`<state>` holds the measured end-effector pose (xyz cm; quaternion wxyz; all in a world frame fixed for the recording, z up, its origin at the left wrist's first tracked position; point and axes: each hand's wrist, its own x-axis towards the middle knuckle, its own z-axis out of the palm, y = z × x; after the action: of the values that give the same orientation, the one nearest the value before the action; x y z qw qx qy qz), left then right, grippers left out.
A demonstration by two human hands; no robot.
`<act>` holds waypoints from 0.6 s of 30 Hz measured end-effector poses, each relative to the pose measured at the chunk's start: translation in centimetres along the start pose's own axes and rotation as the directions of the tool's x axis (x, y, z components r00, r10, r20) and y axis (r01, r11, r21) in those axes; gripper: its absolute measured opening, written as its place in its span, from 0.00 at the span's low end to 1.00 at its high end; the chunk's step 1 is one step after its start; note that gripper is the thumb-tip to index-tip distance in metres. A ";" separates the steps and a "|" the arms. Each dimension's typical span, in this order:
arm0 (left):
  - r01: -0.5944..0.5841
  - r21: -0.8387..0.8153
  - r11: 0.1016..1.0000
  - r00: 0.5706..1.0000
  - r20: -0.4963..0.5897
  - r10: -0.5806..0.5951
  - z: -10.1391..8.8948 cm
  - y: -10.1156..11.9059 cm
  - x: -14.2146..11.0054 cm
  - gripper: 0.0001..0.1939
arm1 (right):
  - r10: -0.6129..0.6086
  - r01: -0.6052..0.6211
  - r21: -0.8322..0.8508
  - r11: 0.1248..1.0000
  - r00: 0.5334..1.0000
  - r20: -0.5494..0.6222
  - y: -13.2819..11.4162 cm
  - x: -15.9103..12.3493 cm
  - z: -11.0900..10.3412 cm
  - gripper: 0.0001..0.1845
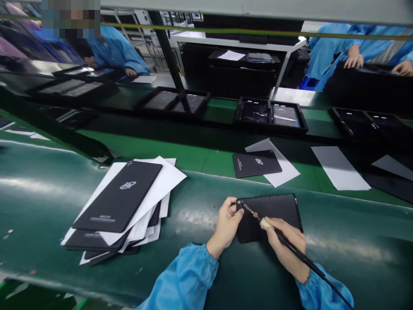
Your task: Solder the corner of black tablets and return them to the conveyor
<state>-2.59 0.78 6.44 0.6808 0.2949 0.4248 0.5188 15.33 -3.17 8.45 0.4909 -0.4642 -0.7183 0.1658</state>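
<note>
My left hand (pixel 226 224) grips the upper-left corner of a black tablet back cover (pixel 284 209), thumb and fingers closed on its edge. The cover lies on the green bench with its plain side up. In my right hand (pixel 290 245) is a soldering iron (pixel 266 223), held like a pen, its cable trailing to the lower right. The iron's metal tip points at a small part near that corner, close to my left thumb; whether it touches cannot be made out. To the left, a pile of black back covers (pixel 118 200) lies interleaved with white sheets.
Another back cover (pixel 254 164) rests on a white sheet (pixel 284 170) beyond my hands. Farther back, black trays (pixel 272 116) hold tablet parts along the line. A green post (pixel 54 125) slants at left. Co-workers in blue sleeves (pixel 121 51) sit across.
</note>
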 end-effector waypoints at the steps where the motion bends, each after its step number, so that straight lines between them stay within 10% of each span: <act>1: -0.002 0.000 1.000 1.000 0.001 0.002 0.0 0.0 0.0 0.15 | -0.001 0.001 0.002 1.000 1.000 -0.001 0.0 -0.1 0.0 0.11; 18: -0.019 0.017 1.000 1.000 0.006 0.019 0.0 0.1 0.0 0.15 | -0.154 0.152 -0.055 0.987 0.988 -0.031 0.0 -1.9 1.6 0.14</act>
<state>-2.66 0.85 6.52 0.6745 0.3061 0.4243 0.5209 14.14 -4.39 6.67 0.5024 -0.4234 -0.7471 0.1007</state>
